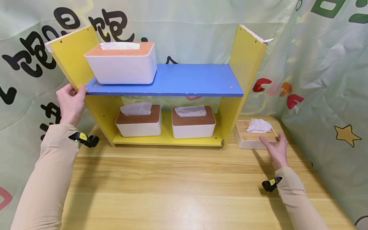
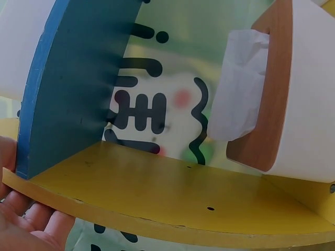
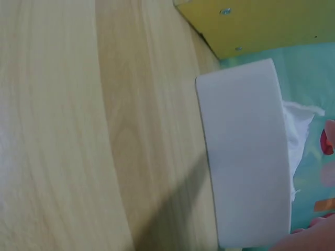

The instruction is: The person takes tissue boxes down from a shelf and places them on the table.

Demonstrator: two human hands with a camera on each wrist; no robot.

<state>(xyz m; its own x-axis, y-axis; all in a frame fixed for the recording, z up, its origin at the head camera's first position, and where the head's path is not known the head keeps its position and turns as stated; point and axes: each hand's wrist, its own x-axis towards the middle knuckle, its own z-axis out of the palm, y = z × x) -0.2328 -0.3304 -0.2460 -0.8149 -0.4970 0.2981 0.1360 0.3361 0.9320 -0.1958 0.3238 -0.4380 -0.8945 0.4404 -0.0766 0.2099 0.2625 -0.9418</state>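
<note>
My left hand (image 1: 71,103) grips the front edge of the yellow left side panel (image 1: 76,52), right where the blue shelf board (image 1: 198,80) meets it. In the left wrist view its fingers (image 2: 39,217) curl around the panel edge. My right hand (image 1: 278,153) is at the front right corner of a white tissue box (image 1: 253,144) with a light wooden lid, on the table right of the shelf. Its thumb and fingers are spread apart about that corner. A white tissue (image 1: 259,125) sticks out of the lid. Only part of this hand shows in the right wrist view.
A larger tissue box (image 1: 123,68) stands at the left on the blue board. Two tissue boxes, one left (image 1: 139,129) and one right (image 1: 193,130), sit on the yellow bottom board (image 1: 166,140). Printed cloth (image 1: 319,80) hangs behind and beside the wooden table (image 1: 178,179).
</note>
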